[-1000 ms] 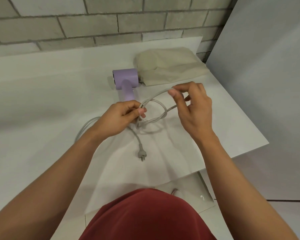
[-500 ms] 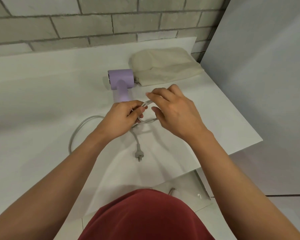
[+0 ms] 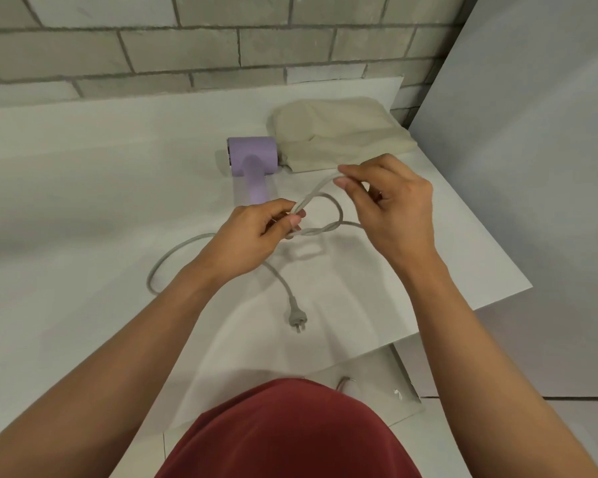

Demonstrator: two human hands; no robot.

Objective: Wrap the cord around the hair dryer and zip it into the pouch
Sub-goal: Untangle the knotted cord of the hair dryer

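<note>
A lilac hair dryer (image 3: 252, 163) lies on the white table (image 3: 83, 188), its handle pointing toward me. Its grey cord (image 3: 173, 257) curves out to the left and ends in a plug (image 3: 297, 319) lying near the front edge. Above the table, my left hand (image 3: 252, 236) pinches a bundle of cord loops. My right hand (image 3: 390, 205) pinches one strand and holds it up and to the right of the left hand. A beige fabric pouch (image 3: 339, 132) lies flat behind the dryer, touching its right end.
A brick wall (image 3: 221, 50) runs along the back of the table. A grey panel (image 3: 532, 167) stands close on the right. The table's right edge slants toward me, with tiled floor (image 3: 584, 426) below it.
My right hand, which had come in beside the left hand at the loops, has drawn a strand of cord away up and to the right. The dryer and pouch lie where they were.
</note>
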